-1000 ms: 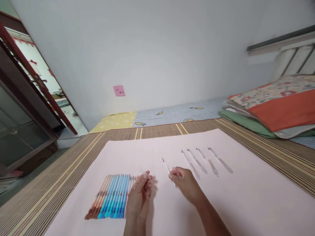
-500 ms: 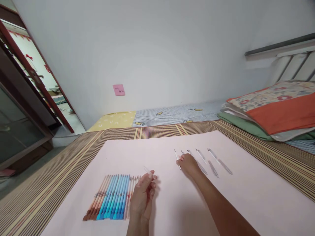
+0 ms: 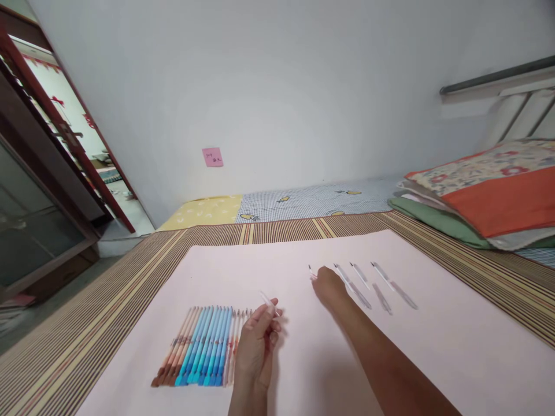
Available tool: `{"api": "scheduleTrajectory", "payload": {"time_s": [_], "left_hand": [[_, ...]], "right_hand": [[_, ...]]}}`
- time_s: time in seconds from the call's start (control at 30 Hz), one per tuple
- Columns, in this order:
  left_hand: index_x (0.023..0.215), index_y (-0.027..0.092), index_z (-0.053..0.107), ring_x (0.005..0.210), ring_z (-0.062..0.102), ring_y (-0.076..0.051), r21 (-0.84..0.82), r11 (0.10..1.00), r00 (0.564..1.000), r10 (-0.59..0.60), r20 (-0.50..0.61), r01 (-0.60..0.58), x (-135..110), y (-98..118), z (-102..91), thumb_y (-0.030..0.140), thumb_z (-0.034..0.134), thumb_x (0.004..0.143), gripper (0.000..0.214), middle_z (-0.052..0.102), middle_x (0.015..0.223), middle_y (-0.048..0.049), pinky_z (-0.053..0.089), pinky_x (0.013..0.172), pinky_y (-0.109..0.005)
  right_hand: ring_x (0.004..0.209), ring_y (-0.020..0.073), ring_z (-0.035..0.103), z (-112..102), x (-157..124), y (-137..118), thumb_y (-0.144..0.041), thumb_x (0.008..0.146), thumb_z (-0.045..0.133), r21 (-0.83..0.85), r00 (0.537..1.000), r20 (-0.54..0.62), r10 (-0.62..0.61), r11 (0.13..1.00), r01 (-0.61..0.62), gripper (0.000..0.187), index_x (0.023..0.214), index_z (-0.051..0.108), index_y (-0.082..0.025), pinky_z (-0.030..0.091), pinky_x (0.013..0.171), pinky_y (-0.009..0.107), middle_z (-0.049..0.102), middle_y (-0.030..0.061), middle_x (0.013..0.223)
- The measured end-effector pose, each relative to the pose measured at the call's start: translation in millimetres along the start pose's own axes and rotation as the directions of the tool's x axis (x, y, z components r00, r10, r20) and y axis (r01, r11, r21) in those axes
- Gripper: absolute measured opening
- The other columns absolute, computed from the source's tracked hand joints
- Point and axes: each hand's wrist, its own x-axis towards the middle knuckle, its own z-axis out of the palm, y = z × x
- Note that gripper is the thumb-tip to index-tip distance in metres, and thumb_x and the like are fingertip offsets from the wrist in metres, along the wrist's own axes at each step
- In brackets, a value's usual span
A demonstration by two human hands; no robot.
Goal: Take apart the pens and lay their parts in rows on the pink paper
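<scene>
Brown and blue pens [image 3: 203, 346] lie side by side at left on a pink sheet [image 3: 303, 358], tips pointing away from the person, a close row that apparently lets each be seen at a glance. Paler pens [image 3: 236, 329] extend the row, partly hidden by the left hand [image 3: 259, 341]. Raised over the sheet, that hand pinches a clear piece [image 3: 267, 301] between thumb and fingers, its free end jutting up and leftward, a light grip that seems to suit something so slim. Well apart from it, the right hand [image 3: 328, 284] reaches forward, palm down, fingers bunched around a thin white rod [image 3: 309, 268]; the dark tip pokes out beyond them, while the back of the hand hides the rest. Farther right, 3 white rods [image 3: 359, 275] lie slanted, each with a clear tube [image 3: 383, 299] near its lower end, a spacing that likely makes the 3 pairs easy to tell apart. At far right, folded bedding [image 3: 507, 190] rests on a striped mat [image 3: 477, 271].
</scene>
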Motion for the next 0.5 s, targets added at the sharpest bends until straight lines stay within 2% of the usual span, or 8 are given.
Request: {"api": "scheduleTrajectory", "payload": {"time_s": [0.13,0.2,0.27,0.33,0.43,0.5], "left_hand": [[0.094,0.012,0.076,0.056,0.052,-0.005,0.019,1.000,1.000,0.004,0.002,-0.004,0,0,-0.2,0.034,0.090,0.060,0.042,0.068,0.075,-0.0029,0.036,0.044,-0.014],[0.095,0.011,0.076,0.056,0.052,-0.005,0.052,0.999,1.000,0.004,0.023,-0.005,0,-1,0.3,0.033,0.090,0.061,0.043,0.069,0.076,-0.0038,0.035,0.045,-0.014],[0.097,0.011,0.075,0.055,0.051,-0.005,0.089,0.996,0.999,0.007,0.050,-0.011,0,-2,1.6,0.033,0.089,0.062,0.044,0.070,0.076,-0.0047,0.034,0.045,-0.015],[0.096,0.011,0.075,0.054,0.051,-0.006,0.114,0.993,0.998,0.005,0.069,-0.013,1,-4,3.7,0.032,0.089,0.061,0.043,0.070,0.076,-0.0055,0.032,0.044,-0.015],[0.090,0.011,0.075,0.053,0.052,-0.006,0.129,0.992,0.997,-0.007,0.075,-0.003,1,-10,7.3,0.032,0.089,0.060,0.040,0.071,0.076,-0.0063,0.030,0.043,-0.016],[0.087,0.011,0.075,0.052,0.052,-0.006,0.133,0.991,0.996,-0.019,0.082,0.008,0,-14,9.6,0.032,0.089,0.059,0.038,0.070,0.076,-0.0061,0.030,0.043,-0.017]], "right_hand": [[0.089,0.0263,0.067,-4,-2,-1,-0.024,0.086,0.059,0.051,1.000,-0.017,-0.016,0.999,0.017,0.014,0.086,0.067,-0.012,0.043,0.070,0.030,0.071,0.0194,0.094],[0.082,0.0243,0.065,-10,-9,2,-0.024,0.083,0.061,0.105,0.999,-0.026,-0.029,0.994,0.032,0.011,0.082,0.064,-0.013,0.040,0.065,0.029,0.070,0.0159,0.088],[0.073,0.0199,0.061,-16,-24,7,-0.027,0.083,0.058,0.185,0.998,-0.033,-0.056,0.981,0.061,0.012,0.079,0.060,-0.016,0.037,0.060,0.027,0.068,0.0099,0.081],[0.066,0.0153,0.056,-19,-47,14,-0.033,0.088,0.049,0.278,0.994,-0.031,-0.100,0.955,0.105,0.021,0.076,0.055,-0.018,0.035,0.056,0.024,0.065,0.0041,0.076],[0.059,0.0114,0.050,-17,-88,23,-0.041,0.094,0.035,0.444,0.980,0.018,-0.196,0.880,0.168,0.033,0.074,0.051,-0.021,0.035,0.054,0.022,0.059,-0.0014,0.072],[0.051,0.0103,0.041,-13,-112,26,-0.050,0.093,0.036,0.657,0.961,0.126,-0.246,0.746,0.105,0.037,0.074,0.050,-0.021,0.031,0.049,0.023,0.051,-0.0041,0.066]]}}
